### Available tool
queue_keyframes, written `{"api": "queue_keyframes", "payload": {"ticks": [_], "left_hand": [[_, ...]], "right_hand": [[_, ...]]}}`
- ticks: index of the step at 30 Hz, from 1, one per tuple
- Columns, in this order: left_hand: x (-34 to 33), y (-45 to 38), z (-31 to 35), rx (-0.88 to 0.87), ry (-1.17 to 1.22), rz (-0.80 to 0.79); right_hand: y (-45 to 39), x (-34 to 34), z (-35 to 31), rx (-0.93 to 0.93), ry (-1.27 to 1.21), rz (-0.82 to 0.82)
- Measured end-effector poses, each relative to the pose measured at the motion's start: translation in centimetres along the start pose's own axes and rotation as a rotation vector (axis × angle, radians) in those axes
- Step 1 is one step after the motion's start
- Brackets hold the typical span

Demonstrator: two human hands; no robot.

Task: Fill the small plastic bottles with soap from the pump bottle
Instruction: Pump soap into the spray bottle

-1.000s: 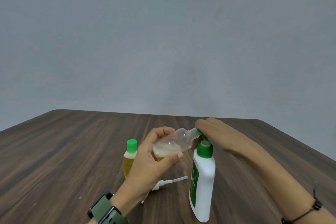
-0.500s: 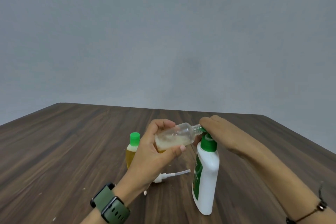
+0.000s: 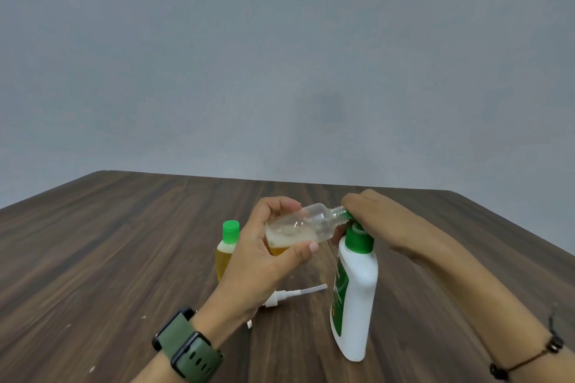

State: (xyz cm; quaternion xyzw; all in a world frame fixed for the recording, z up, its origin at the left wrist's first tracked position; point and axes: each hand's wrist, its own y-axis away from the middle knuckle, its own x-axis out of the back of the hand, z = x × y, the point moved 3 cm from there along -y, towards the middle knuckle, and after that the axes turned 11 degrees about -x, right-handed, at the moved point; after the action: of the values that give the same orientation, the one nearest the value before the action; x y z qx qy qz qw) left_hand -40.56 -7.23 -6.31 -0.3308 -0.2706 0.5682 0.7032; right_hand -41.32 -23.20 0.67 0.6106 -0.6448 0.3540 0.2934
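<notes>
Clear bottle (image 3: 306, 228) still tilted at pump (image 3: 351, 219) (more soap inside) — hands unmoved.

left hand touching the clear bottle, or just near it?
Touching. Head view: the left hand wraps the tilted clear bottle, fingers over the top and thumb pressed along its lower side, no gap visible.

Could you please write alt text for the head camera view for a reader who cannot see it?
The left hand holds a tilted clear small bottle, partly filled, at the pump bottle nozzle, which the right hand presses. A capped yellow bottle stands behind on the wooden table.
</notes>
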Motion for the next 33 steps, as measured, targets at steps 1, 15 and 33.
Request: {"api": "queue_keyframes", "payload": {"ticks": [1,15,33], "left_hand": [[0.1,0.0,-0.1,0.005,0.011,-0.009],[-0.2,0.3,1.0,-0.014,0.003,0.021],[0.1,0.3,0.1,0.051,-0.002,0.041]], "right_hand": [[0.0,-0.3,0.3,0.003,0.030,0.018],[0.3,1.0,-0.9,-0.022,0.038,0.000],[-0.1,0.6,-0.9,-0.032,0.118,-0.044]]}}
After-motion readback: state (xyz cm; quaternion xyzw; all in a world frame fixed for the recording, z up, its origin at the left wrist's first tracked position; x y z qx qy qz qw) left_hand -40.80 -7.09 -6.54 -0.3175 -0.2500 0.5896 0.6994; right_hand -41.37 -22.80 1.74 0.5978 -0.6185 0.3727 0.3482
